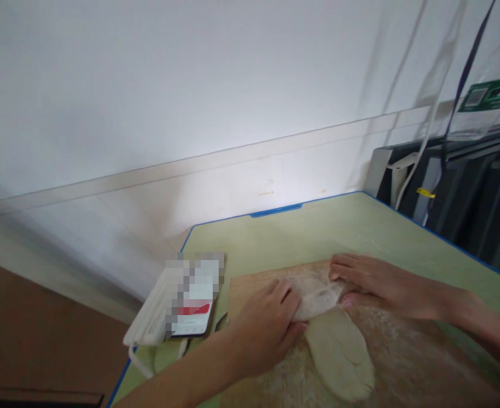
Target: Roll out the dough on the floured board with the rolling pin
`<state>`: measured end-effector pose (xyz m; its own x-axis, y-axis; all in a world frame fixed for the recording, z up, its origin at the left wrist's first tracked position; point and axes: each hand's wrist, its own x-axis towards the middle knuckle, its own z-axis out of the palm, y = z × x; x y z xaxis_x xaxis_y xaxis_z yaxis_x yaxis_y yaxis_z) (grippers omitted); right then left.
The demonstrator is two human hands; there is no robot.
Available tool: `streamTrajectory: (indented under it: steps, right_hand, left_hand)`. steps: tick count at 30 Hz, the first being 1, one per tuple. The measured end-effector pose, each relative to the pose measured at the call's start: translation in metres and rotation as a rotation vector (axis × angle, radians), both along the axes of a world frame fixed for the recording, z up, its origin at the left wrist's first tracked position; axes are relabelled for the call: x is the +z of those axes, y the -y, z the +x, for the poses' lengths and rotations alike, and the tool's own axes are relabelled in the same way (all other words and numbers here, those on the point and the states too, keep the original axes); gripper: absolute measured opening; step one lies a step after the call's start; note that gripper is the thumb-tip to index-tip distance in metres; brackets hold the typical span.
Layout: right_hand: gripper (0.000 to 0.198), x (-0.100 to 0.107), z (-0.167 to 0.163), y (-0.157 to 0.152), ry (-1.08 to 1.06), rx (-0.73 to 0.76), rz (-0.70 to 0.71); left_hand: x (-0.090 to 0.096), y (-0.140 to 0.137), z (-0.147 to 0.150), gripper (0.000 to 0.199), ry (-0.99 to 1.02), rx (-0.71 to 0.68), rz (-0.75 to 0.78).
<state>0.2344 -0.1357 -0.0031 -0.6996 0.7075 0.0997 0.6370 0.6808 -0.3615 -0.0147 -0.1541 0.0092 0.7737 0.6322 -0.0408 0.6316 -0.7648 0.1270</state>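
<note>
A flat, elongated piece of pale dough (341,357) lies on a floured wooden board (406,362). Its far end looks raised or folded over and is whiter, as if dusted with flour. My left hand (270,317) is closed on the left side of that far end, fingers curled over the top and thumb along the near side. Opposite it, my right hand (360,283) grips the right side with bent fingers, thumb tucked below. Fingers partly cover the edges of the dough. The near end rests flat on the board.
Left of the board, a phone (194,300) with a lit, partly blurred screen leans on a white box-like object (148,311) with a cable. The green tabletop (317,226) has a blue edge and meets a white wall. A plastic bottle (487,107) stands on dark panels at right.
</note>
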Motion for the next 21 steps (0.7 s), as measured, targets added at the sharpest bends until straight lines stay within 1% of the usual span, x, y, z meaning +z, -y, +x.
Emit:
streamTrajectory:
  steps: [2, 5, 8, 10, 12, 14, 16, 19, 21]
  right_hand:
    - [0.035, 0.0, -0.003, -0.002, 0.034, 0.002, 0.022]
    - [0.039, 0.004, -0.009, 0.002, 0.074, 0.03, 0.099]
    - [0.047, 0.008, -0.014, 0.018, 0.094, 0.026, 0.258]
    - [0.051, 0.006, -0.016, 0.033, 0.096, 0.005, 0.39]
    - [0.052, -0.002, -0.018, 0.047, 0.108, -0.035, 0.524]
    - [0.054, -0.012, -0.02, 0.056, 0.138, -0.114, 0.656]
    - [0.055, -0.019, -0.023, 0.061, 0.16, -0.189, 0.749]
    - [0.052, -0.025, -0.028, 0.058, 0.16, -0.213, 0.81]
    - [0.05, -0.025, -0.031, 0.054, 0.152, -0.205, 0.803]
  left_hand:
    - [0.0, 0.002, -0.001, 0.015, -0.082, 0.062, 0.054]
    - [0.002, 0.004, -0.007, 0.015, -0.191, 0.067, 0.086]
    - [0.007, 0.009, -0.014, 0.017, -0.231, 0.042, 0.129]
    - [0.009, 0.016, -0.016, 0.018, -0.231, 0.028, 0.147]
    - [0.009, 0.024, -0.015, 0.018, -0.218, 0.022, 0.124]
    - [0.008, 0.029, -0.012, 0.016, -0.201, 0.041, 0.077]
    - [0.006, 0.031, -0.009, 0.015, -0.183, 0.078, 0.024]
    - [0.004, 0.028, -0.007, 0.019, -0.136, 0.128, -0.027]
    - [0.002, 0.026, -0.009, 0.024, -0.086, 0.152, -0.031]
